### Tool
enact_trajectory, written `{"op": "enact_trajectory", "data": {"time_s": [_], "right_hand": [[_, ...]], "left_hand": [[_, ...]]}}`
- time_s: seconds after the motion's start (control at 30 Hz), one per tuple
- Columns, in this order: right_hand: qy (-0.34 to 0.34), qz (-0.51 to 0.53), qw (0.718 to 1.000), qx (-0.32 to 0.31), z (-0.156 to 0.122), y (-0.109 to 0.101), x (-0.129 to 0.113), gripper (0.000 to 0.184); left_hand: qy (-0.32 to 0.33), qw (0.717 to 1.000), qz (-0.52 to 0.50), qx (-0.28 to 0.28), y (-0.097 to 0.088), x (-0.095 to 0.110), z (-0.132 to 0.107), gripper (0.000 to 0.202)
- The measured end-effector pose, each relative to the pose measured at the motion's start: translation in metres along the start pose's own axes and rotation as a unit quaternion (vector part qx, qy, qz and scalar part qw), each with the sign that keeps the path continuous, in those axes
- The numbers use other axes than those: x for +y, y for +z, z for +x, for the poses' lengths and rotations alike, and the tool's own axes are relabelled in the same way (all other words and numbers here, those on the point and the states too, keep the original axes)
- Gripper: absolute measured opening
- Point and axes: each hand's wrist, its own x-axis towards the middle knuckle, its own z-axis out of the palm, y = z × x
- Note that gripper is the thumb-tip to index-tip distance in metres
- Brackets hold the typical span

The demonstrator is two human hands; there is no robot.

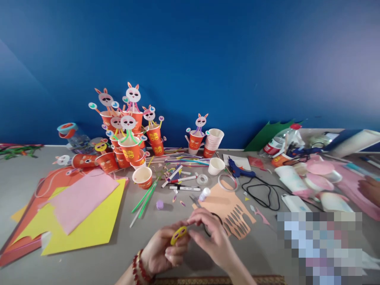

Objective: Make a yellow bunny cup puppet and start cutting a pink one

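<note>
My left hand point(164, 249), with a red bead bracelet at the wrist, is closed around a small yellow round paper cutout point(178, 234) with eye holes. My right hand point(212, 237) pinches at the same cutout from the right, fingers together. Both hands hover low over the grey table point(118, 253) near its front edge. Just behind them lie an orange paper sheet with cut slits point(230, 209) and scissors point(208, 221), partly hidden by my right hand.
Orange paper cups with bunny faces on straws point(130, 130) stand at the back. Yellow, pink and orange sheets point(80, 213) lie left. Straws, markers, tape rolls, a white cup point(215, 166) and a blue glue gun point(239, 170) fill the middle. Another person's hand point(369, 190) rests far right.
</note>
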Motion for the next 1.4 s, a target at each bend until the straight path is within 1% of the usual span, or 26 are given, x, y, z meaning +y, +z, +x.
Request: {"op": "enact_trajectory", "data": {"time_s": [0.07, 0.13, 0.2, 0.27, 0.3, 0.37, 0.43, 0.5, 0.53, 0.57, 0.6, 0.63, 0.7, 0.73, 0.8, 0.93, 1.0, 1.03, 1.13, 1.2, 1.33, 1.4], "right_hand": [[0.0, 0.04, 0.999, -0.021, 0.005, 0.012, -0.002, 0.007], [0.0, 0.06, 0.998, -0.022, 0.011, 0.018, -0.002, 0.005], [0.004, 0.065, 0.998, -0.026, 0.015, 0.02, 0.0, 0.007], [0.014, 0.061, 0.998, -0.019, 0.016, 0.022, 0.003, 0.012], [0.02, 0.058, 0.998, -0.011, 0.017, 0.024, 0.004, 0.013], [0.032, 0.051, 0.998, 0.007, 0.017, 0.028, 0.007, 0.014], [0.042, 0.051, 0.998, 0.013, 0.018, 0.031, 0.012, 0.015], [0.048, 0.052, 0.997, 0.0, 0.022, 0.032, 0.018, 0.018], [0.051, 0.042, 0.998, -0.003, 0.024, 0.033, 0.022, 0.021], [0.052, 0.014, 0.999, 0.0, 0.028, 0.033, 0.026, 0.024], [0.054, -0.038, 0.998, 0.007, 0.032, 0.033, 0.03, 0.026], [0.056, -0.112, 0.992, 0.015, 0.036, 0.033, 0.034, 0.026], [0.063, -0.26, 0.963, 0.014, 0.044, 0.035, 0.04, 0.021], [0.067, -0.303, 0.951, 0.01, 0.048, 0.037, 0.042, 0.018], [0.077, -0.338, 0.938, 0.001, 0.054, 0.041, 0.043, 0.015], [0.087, -0.355, 0.931, -0.018, 0.061, 0.046, 0.039, 0.013], [0.09, -0.354, 0.93, -0.03, 0.065, 0.046, 0.036, 0.014], [0.09, -0.352, 0.931, -0.035, 0.067, 0.046, 0.035, 0.015], [0.092, -0.334, 0.937, -0.038, 0.071, 0.045, 0.034, 0.017], [0.093, -0.312, 0.945, -0.034, 0.071, 0.044, 0.035, 0.017], [0.086, -0.243, 0.966, -0.035, 0.064, 0.037, 0.033, 0.012], [0.087, -0.151, 0.984, -0.027, 0.058, 0.032, 0.027, 0.011]], "left_hand": [[-0.012, 1.0, -0.014, -0.003, -0.001, -0.001, 0.003, 0.008], [-0.013, 1.0, -0.02, 0.011, -0.003, 0.0, 0.004, 0.009], [-0.007, 0.999, 0.0, 0.053, -0.006, 0.0, 0.003, 0.012], [0.026, 0.991, 0.052, 0.124, -0.01, -0.003, 0.001, 0.02], [0.062, 0.981, 0.088, 0.164, -0.012, -0.004, 0.0, 0.028], [0.157, 0.946, 0.172, 0.226, -0.015, -0.008, -0.002, 0.039], [0.233, 0.902, 0.258, 0.255, -0.019, -0.01, -0.004, 0.041], [0.276, 0.863, 0.323, 0.273, -0.022, -0.01, -0.006, 0.041], [0.288, 0.849, 0.341, 0.283, -0.024, -0.009, -0.006, 0.041], [0.299, 0.836, 0.352, 0.295, -0.025, -0.008, -0.006, 0.041], [0.307, 0.826, 0.361, 0.305, -0.026, -0.008, -0.006, 0.04], [0.312, 0.817, 0.37, 0.313, -0.026, -0.007, -0.006, 0.039], [0.316, 0.8, 0.395, 0.323, -0.027, -0.006, -0.007, 0.037], [0.317, 0.791, 0.409, 0.326, -0.027, -0.006, -0.008, 0.036], [0.318, 0.775, 0.434, 0.331, -0.026, -0.006, -0.01, 0.034], [0.316, 0.736, 0.496, 0.335, -0.023, -0.006, -0.014, 0.031], [0.318, 0.72, 0.518, 0.335, -0.021, -0.005, -0.015, 0.03], [0.319, 0.717, 0.521, 0.335, -0.02, -0.005, -0.015, 0.031], [0.326, 0.717, 0.518, 0.334, -0.018, -0.004, -0.017, 0.03], [0.339, 0.715, 0.52, 0.323, -0.017, -0.004, -0.018, 0.028], [0.374, 0.695, 0.55, 0.272, -0.016, -0.003, -0.021, 0.023], [0.37, 0.702, 0.556, 0.249, -0.014, -0.003, -0.022, 0.022]]}}
